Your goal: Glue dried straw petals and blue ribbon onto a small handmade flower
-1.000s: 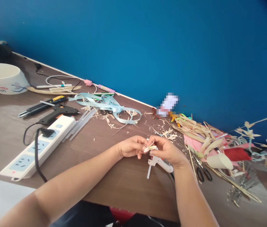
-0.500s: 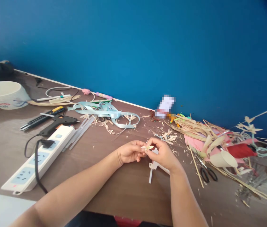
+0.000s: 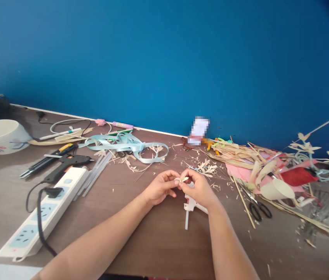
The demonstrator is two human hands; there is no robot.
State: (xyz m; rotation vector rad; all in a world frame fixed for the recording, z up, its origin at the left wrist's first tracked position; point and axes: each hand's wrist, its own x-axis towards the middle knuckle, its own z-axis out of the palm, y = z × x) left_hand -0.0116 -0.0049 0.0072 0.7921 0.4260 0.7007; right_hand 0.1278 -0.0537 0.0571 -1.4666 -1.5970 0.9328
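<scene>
Between my two hands, at the middle of the table, is a small pale flower [image 3: 184,179] with pointed petals, made of what looks like dried husk. My left hand [image 3: 162,187] pinches its left side between thumb and fingertips. From the other side my right hand [image 3: 197,188] grips it, thumb and fingers closed together, and the fingertips of both hands meet. Part of the flower is hidden by the fingers. Under my right hand and wrist lies a white glue gun [image 3: 190,203], partly covered, with a clear glue stick [image 3: 187,220] poking out toward me.
Leftward lie a white power strip [image 3: 77,177], a black glue gun [image 3: 65,165], a utility knife [image 3: 44,161], glue sticks [image 3: 97,175], blue ribbon [image 3: 135,147] and a white paper bowl [image 3: 4,136]. Rightward are scissors [image 3: 259,210], husk strips [image 3: 240,151] and finished-looking flowers [image 3: 307,147]. A blue wall [image 3: 152,58] stands behind.
The camera view has tilted and shifted slightly. My left fingers have closed over more of the flower, so fewer petals show. More of the white glue gun is visible.
</scene>
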